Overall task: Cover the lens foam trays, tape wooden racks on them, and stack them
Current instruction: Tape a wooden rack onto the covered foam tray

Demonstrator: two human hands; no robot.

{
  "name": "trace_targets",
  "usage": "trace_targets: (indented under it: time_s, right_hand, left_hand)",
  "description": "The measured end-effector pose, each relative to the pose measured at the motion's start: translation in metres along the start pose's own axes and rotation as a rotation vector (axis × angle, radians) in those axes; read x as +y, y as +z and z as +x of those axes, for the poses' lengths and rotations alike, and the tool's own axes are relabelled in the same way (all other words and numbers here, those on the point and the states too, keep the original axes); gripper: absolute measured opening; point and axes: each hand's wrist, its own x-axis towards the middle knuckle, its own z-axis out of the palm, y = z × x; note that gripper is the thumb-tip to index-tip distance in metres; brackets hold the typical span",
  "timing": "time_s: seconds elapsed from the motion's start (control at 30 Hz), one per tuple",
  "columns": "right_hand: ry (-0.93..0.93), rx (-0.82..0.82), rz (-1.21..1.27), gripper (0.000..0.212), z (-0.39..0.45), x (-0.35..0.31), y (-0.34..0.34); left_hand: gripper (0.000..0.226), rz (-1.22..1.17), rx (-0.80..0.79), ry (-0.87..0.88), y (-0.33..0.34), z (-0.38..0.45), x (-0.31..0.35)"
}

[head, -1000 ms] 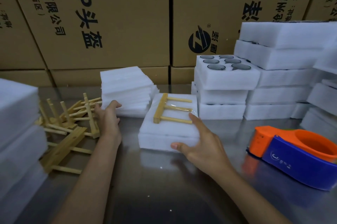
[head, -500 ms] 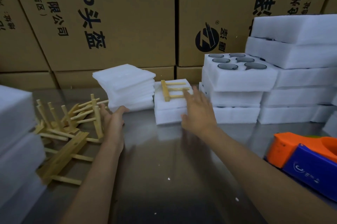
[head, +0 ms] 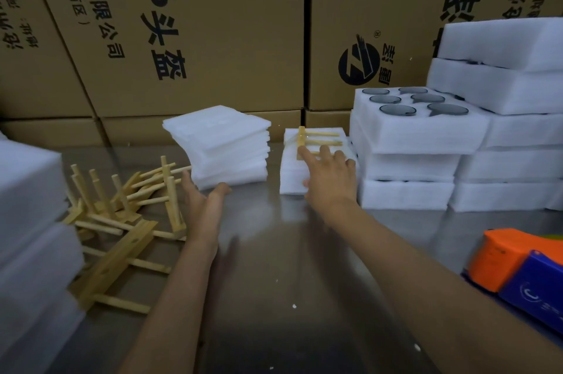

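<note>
My right hand (head: 327, 174) has slid the taped tray (head: 294, 174) away against the stacks (head: 408, 160), fingers straight; left hand (head: 204, 200) hangs loose. Another tray comes next.

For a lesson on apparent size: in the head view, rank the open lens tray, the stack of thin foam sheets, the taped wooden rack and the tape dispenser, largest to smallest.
1. Open lens tray
2. Stack of thin foam sheets
3. Taped wooden rack, smallest and partly behind the right hand
Tape dispenser: unranked, cut off at the frame edge and nearest the camera.
</note>
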Motion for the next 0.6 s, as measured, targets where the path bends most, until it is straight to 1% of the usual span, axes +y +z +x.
trace_targets:
  time_s: [0.17, 0.3, 0.33, 0.37, 0.4, 0.43, 0.47, 0.5, 0.53, 0.57, 0.6]
  right_hand:
    - [0.022, -0.01, 0.056, 0.064, 0.031, 0.001, 0.013]
    - [0.052, -0.09, 0.085, 0.074, 0.053, 0.002, 0.017]
    - [0.033, -0.053, 0.08, 0.076, 0.053, -0.002, 0.016]
    - [0.004, 0.028, 0.103, 0.075, 0.05, -0.009, 0.016]
    - [-0.026, 0.137, 0.172, 0.07, 0.044, -0.02, 0.018]
    - [-0.018, 0.206, 0.31, 0.059, 0.036, -0.033, 0.02]
    - [0.036, 0.185, 0.508, 0.049, 0.029, -0.047, 0.02]
    - [0.121, 0.091, 0.712, 0.043, 0.025, -0.059, 0.019]
    - [0.214, -0.063, 0.878, 0.042, 0.025, -0.069, 0.019]
    - [0.29, -0.231, 1.002, 0.046, 0.026, -0.077, 0.02]
    - [0.345, -0.364, 1.084, 0.052, 0.028, -0.081, 0.019]
  left_hand:
    - [0.074, 0.027, 0.01, -0.016, 0.002, 0.0, -0.005]
    - [0.077, 0.049, 0.041, -0.043, 0.003, 0.002, -0.007]
    - [0.077, 0.047, 0.083, -0.076, 0.004, 0.004, -0.007]
    - [0.072, 0.028, 0.141, -0.115, 0.005, 0.007, -0.006]
    - [0.064, 0.0, 0.21, -0.157, 0.005, 0.012, -0.005]
    - [0.054, -0.034, 0.269, -0.195, 0.005, 0.019, -0.003]
    - [0.047, -0.078, 0.312, -0.232, 0.005, 0.028, 0.001]
    - [0.043, -0.119, 0.331, -0.271, 0.005, 0.037, 0.003]
    - [0.044, -0.131, 0.327, -0.304, 0.005, 0.045, 0.005]
    - [0.047, -0.105, 0.311, -0.321, 0.006, 0.05, 0.007]
    - [0.049, -0.06, 0.277, -0.325, 0.007, 0.052, 0.008]
